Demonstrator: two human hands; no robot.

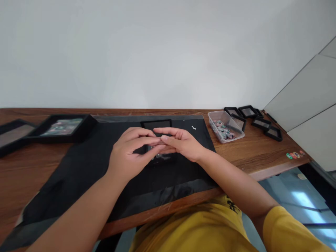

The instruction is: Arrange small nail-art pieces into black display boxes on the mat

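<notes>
My left hand (132,147) and my right hand (183,141) meet over the middle of a black mat (181,176). Their fingertips are pinched together around something small that the fingers hide. Beneath them lies a black frame (157,123), partly covered by my hands, with a few small shiny bits showing inside it. A small white piece (193,127) rests on the mat beyond my right hand.
A clear plastic box (226,140) of small coloured pieces stands to the right. Several small black frames (248,111) lie behind it. At left are a thick black box frame (88,126) and another dark frame (15,134). A wall rises behind the wooden table (236,157).
</notes>
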